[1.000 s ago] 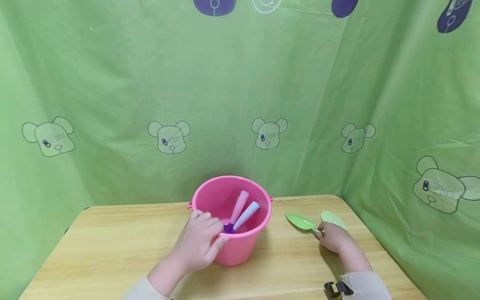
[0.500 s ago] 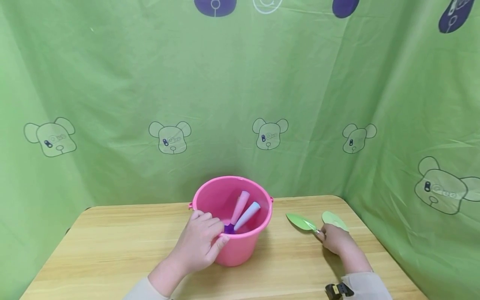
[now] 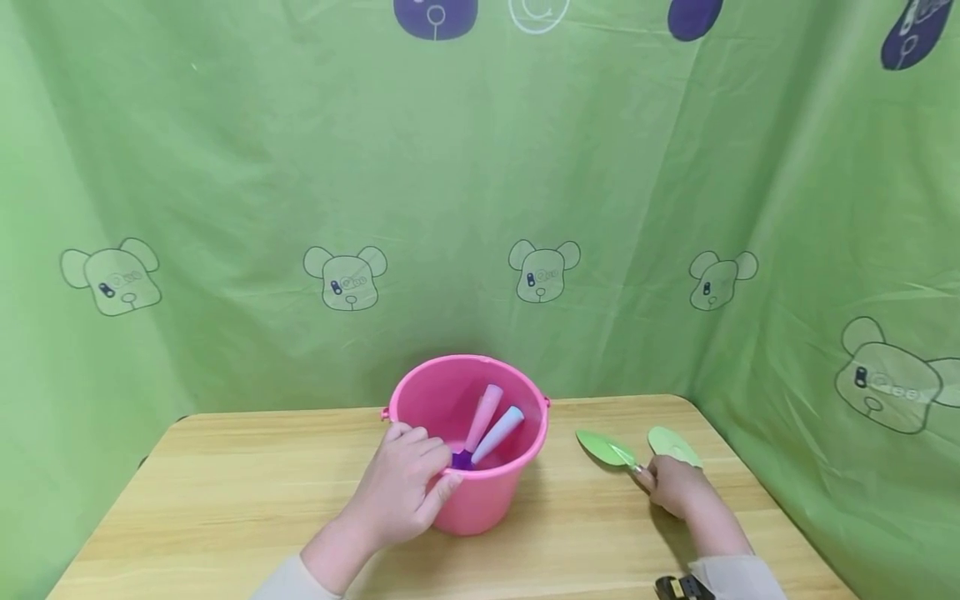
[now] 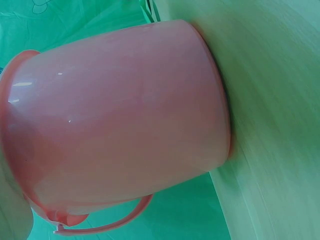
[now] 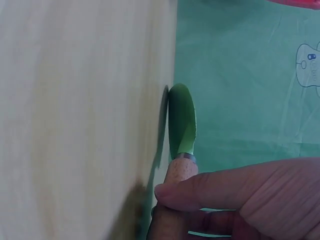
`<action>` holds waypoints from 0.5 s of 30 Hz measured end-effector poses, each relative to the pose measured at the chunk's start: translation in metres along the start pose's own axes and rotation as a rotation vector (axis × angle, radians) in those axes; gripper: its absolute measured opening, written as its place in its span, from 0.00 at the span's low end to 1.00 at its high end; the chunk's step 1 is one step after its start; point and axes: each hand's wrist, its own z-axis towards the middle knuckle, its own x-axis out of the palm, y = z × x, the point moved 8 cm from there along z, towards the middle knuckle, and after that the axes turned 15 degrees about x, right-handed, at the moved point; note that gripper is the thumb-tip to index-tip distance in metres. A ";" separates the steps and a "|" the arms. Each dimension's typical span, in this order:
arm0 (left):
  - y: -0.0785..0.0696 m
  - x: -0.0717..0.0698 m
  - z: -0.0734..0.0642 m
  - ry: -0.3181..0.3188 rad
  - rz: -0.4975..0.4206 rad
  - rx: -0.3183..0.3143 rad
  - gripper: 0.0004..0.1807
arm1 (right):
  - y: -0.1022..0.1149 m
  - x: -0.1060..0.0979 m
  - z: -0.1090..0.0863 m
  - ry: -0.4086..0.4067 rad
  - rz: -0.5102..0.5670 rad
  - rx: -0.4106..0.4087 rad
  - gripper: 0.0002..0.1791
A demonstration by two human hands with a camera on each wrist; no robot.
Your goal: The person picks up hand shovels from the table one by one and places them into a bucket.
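A pink bucket (image 3: 474,504) stands on the wooden table. My left hand (image 3: 401,487) grips its near left rim, thumb outside and fingers over the edge. Inside lean a pink handle (image 3: 483,417) and a light blue handle (image 3: 499,435), with a purple part (image 3: 462,460) at their base. To the right, my right hand (image 3: 681,490) pinches the wooden handle (image 5: 181,170) of a green trowel (image 3: 606,450) low over the table. Its pointed blade (image 5: 181,120) faces away in the right wrist view. Just beyond that hand lies a pale green rounded piece (image 3: 673,446), partly hidden by it.
Green printed cloth (image 3: 450,167) hangs behind the table and along both sides. The bucket's bail (image 4: 117,226) droops on one side in the left wrist view. Bare tabletop (image 3: 225,492) spreads left of the bucket. A dark strap (image 3: 682,587) sits at the right sleeve.
The head view has shifted slightly. My right hand has drawn back a little along the trowel, so more of its wooden handle shows. The left hand keeps its grip on the bucket rim.
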 end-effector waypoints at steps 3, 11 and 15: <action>0.000 0.000 0.000 0.002 -0.001 -0.002 0.18 | 0.003 -0.004 -0.004 -0.009 0.006 -0.007 0.11; 0.000 -0.001 0.000 0.014 0.001 0.000 0.17 | 0.016 -0.020 -0.016 -0.068 0.005 -0.067 0.15; 0.000 0.000 0.000 0.018 0.001 0.002 0.18 | 0.021 -0.027 -0.021 -0.099 0.008 -0.077 0.17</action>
